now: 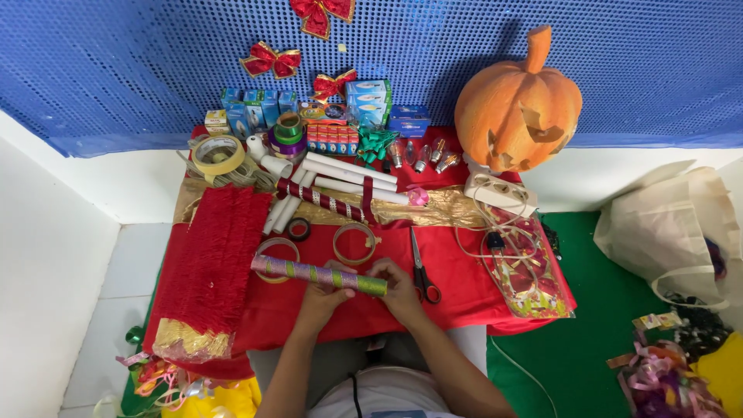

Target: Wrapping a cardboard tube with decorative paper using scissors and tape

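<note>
Hands [364,290] on tube [317,273], scissors [420,269] beside

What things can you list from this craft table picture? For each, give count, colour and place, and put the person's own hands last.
wrapped tube: one, glittery purple and green, held across the front of the red cloth
scissors: one, red handles, right of the tube
bangle rings: two, gold, behind the tube
white pipes: several, white, middle of the table
striped stick: one, red and silver, across the pipes
fringe trim: one piece, red with gold end, left side
tape roll: one, yellowish, back left
pumpkin: one, orange, back right
bows: three, red and gold, on the blue backdrop
small boxes: several, blue, back row
power strip: one, white, below the pumpkin
left hand: on the tube's middle
right hand: at the tube's right end
</note>
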